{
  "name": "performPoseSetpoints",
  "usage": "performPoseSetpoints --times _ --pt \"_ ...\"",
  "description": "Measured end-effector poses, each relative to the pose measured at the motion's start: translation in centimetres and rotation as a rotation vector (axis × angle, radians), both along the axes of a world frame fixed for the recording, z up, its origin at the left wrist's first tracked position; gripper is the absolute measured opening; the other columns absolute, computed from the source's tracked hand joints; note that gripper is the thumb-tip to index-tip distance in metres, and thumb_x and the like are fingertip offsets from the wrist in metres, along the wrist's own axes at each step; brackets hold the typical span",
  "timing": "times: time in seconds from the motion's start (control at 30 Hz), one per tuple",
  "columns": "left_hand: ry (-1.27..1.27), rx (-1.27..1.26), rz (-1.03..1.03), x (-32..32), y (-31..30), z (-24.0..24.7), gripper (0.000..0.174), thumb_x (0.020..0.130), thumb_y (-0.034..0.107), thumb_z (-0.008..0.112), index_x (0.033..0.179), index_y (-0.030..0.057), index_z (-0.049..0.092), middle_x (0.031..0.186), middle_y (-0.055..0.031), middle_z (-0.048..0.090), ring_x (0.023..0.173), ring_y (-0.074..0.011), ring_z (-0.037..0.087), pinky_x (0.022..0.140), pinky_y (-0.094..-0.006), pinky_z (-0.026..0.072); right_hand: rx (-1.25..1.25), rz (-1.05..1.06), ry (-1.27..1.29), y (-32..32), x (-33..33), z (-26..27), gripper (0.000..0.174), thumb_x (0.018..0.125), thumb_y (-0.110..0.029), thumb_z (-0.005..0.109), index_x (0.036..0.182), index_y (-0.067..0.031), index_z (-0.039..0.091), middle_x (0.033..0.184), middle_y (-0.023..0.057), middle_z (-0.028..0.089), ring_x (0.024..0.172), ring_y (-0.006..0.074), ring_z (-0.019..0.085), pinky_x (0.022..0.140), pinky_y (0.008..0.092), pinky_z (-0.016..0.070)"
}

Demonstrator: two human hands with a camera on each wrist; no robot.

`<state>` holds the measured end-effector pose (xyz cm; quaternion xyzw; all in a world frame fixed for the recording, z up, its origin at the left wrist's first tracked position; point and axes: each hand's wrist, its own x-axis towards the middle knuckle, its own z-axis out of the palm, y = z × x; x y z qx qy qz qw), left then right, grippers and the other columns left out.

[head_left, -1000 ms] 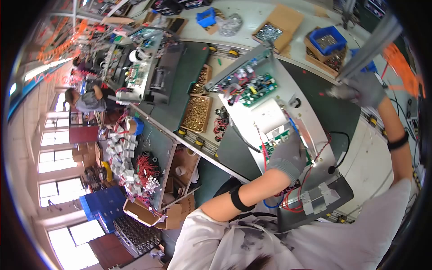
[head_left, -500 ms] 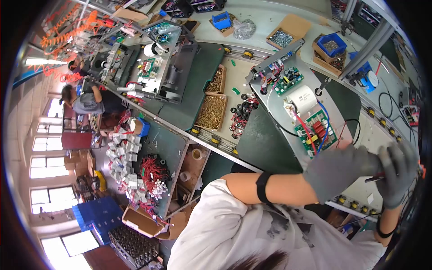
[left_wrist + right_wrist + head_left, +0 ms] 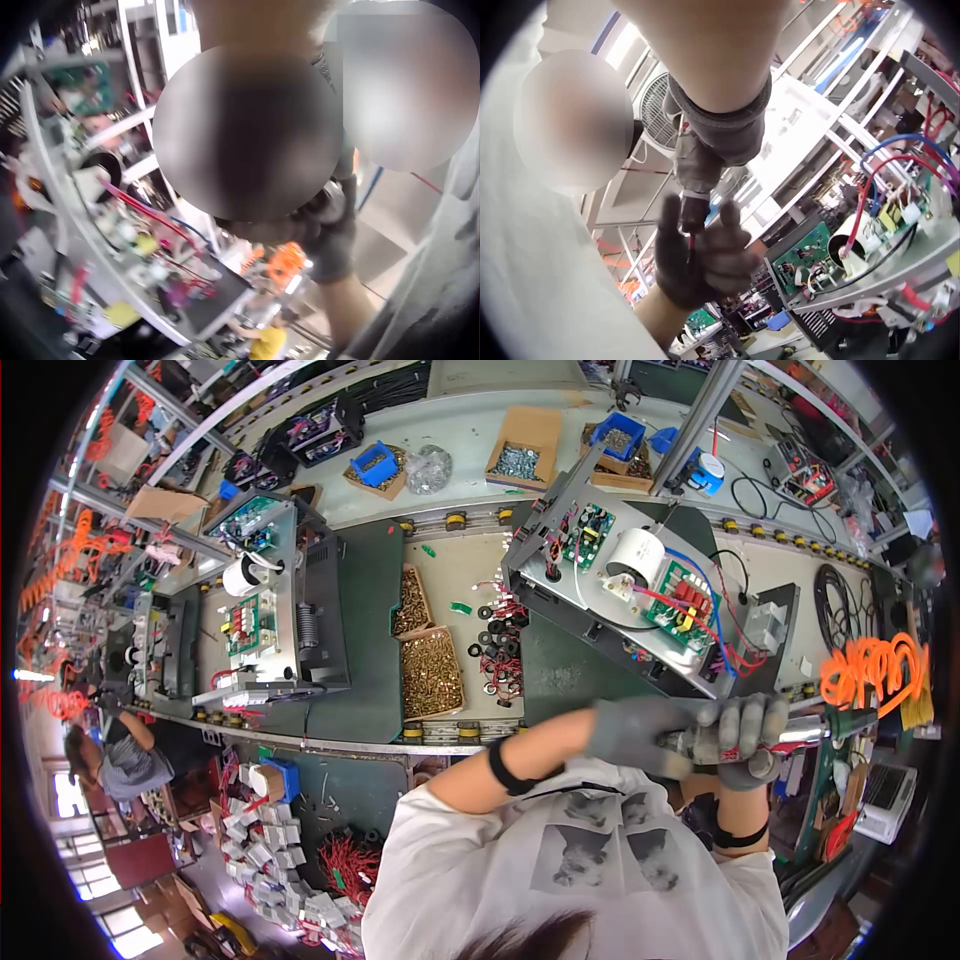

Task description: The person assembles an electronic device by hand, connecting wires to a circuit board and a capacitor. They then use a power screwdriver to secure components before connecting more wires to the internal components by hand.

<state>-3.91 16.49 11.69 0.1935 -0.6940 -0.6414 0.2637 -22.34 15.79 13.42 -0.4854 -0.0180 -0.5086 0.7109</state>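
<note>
An open device with circuit boards and a white cylinder (image 3: pixel 635 555) lies beyond the hands. My right hand (image 3: pixel 740 730) grips a metal-bodied hand tool (image 3: pixel 805 730) in front of my torso. At the tool's narrow end is my left hand (image 3: pixel 640 735); in the right wrist view, that blurred left hand (image 3: pixel 705 259) has curled fingers around the thin bit (image 3: pixel 692 244), below my right hand (image 3: pixel 697 161). Whether a small part is held there cannot be seen. Both hands wear grey gloves and touch nothing on the device.
A second open device (image 3: pixel 250 610) stands at the left. Between the devices are boxes of brass parts (image 3: pixel 432 672) and black ring parts with red wires (image 3: pixel 498 650). An orange coiled hose (image 3: pixel 875 675) hangs at the right; another person (image 3: pixel 130 760) is far left.
My left hand has left the device's board and come to the tool. My right hand has brought the tool from beyond the device to my torso. The head view has turned.
</note>
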Motion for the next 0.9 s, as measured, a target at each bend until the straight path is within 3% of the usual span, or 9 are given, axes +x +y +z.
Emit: performPoseSetpoints --times 0.1,0.17,0.23,0.5,0.53,0.57,0.63,0.67,0.9 --pt "0.169 -0.057 0.350 8.7 0.5 -12.4 0.024 0.080 0.014 0.058 0.101 0.0048 0.065 0.104 -0.0137 0.064 0.096 -0.0261 0.061 0.083 -0.0325 0.0479 0.269 -0.224 -0.057 3.0 0.6 -0.3 0.028 0.083 -0.016 0.067 0.079 -0.0171 0.040 0.060 -0.0057 0.035 0.057 0.0096 0.036 0.074 0.0318 0.0393" --pt "-1.192 -0.098 0.787 14.9 1.8 -14.9 0.025 0.082 0.025 0.052 0.088 0.0066 0.068 0.097 -0.0159 0.065 0.084 -0.0297 0.063 0.077 -0.0393 0.0491 0.260 -0.355 -0.026 4.1 -0.1 -0.8 0.029 0.083 -0.018 0.067 0.078 -0.0173 0.038 0.062 -0.0059 0.037 0.058 0.0087 0.036 0.066 0.0292 0.0343" --pt "-1.220 0.562 1.323 19.5 2.7 -20.9 0.029 0.079 0.034 0.056 0.091 0.0087 0.065 0.099 -0.0184 0.064 0.095 -0.0323 0.061 0.082 -0.0412 0.0468 0.259 -0.436 0.035 5.1 -1.1 -1.4 0.027 0.082 -0.018 0.067 0.079 -0.0161 0.040 0.059 -0.0031 0.041 0.053 0.0118 0.039 0.067 0.0332 0.0397" --pt "-1.377 0.620 1.053 24.1 5.7 -30.7 0.042 0.080 0.024 0.065 0.117 0.0121 0.050 0.136 -0.0139 0.036 0.119 -0.0379 0.044 0.097 -0.0421 0.0411 0.253 -0.481 0.171 5.4 -0.1 -2.2 0.028 0.078 -0.018 0.069 0.077 -0.0154 0.041 0.060 -0.0027 0.042 0.060 0.0135 0.041 0.066 0.0319 0.0364" --pt "-1.417 0.470 1.086 24.5 6.4 -32.3 0.029 0.081 0.022 0.064 0.105 0.0088 0.056 0.112 -0.0140 0.054 0.096 -0.0293 0.058 0.078 -0.0382 0.0490 0.296 -0.488 0.120 5.6 -0.5 -3.0 0.028 0.075 -0.015 0.069 0.079 -0.0137 0.042 0.064 0.0019 0.048 0.064 0.0183 0.048 0.070 0.0367 0.0405" --pt "-1.415 0.468 1.087 25.1 6.3 -33.8 0.029 0.081 0.022 0.064 0.105 0.0088 0.056 0.112 -0.0140 0.054 0.096 -0.0293 0.058 0.078 -0.0382 0.0490 0.294 -0.489 0.120 5.5 -0.4 -3.0 0.028 0.075 -0.015 0.069 0.079 -0.0137 0.042 0.064 0.0019 0.048 0.064 0.0183 0.048 0.070 0.0367 0.0405" --pt "-0.233 1.351 1.680 25.7 5.7 -33.3 0.016 0.084 0.020 0.061 0.087 0.0046 0.060 0.082 -0.0109 0.060 0.066 -0.0184 0.056 0.054 -0.0319 0.0438 0.357 -0.500 0.125 5.3 0.2 -3.3 0.028 0.074 -0.015 0.070 0.078 -0.0128 0.042 0.065 0.0022 0.049 0.067 0.0197 0.051 0.072 0.0374 0.0417" --pt "-0.135 1.408 1.791 25.6 5.5 -33.2 0.019 0.084 0.020 0.060 0.072 0.0055 0.060 0.061 -0.0057 0.053 0.046 -0.0133 0.041 0.043 -0.0279 0.0306 0.366 -0.492 0.121 5.1 0.4 -3.5 0.027 0.074 -0.014 0.069 0.078 -0.0122 0.043 0.066 0.0025 0.050 0.067 0.0207 0.052 0.073 0.0383 0.0427" --pt "-0.219 0.943 1.716 26.3 8.1 -34.9 0.015 0.085 0.014 0.057 0.087 0.0020 0.064 0.072 -0.0064 0.060 0.053 -0.0135 0.046 0.049 -0.0287 0.0371 0.365 -0.468 0.214 4.5 0.6 -4.8 0.029 0.075 -0.018 0.068 0.079 -0.0138 0.040 0.062 -0.0003 0.040 0.060 0.0155 0.039 0.066 0.0321 0.0346"
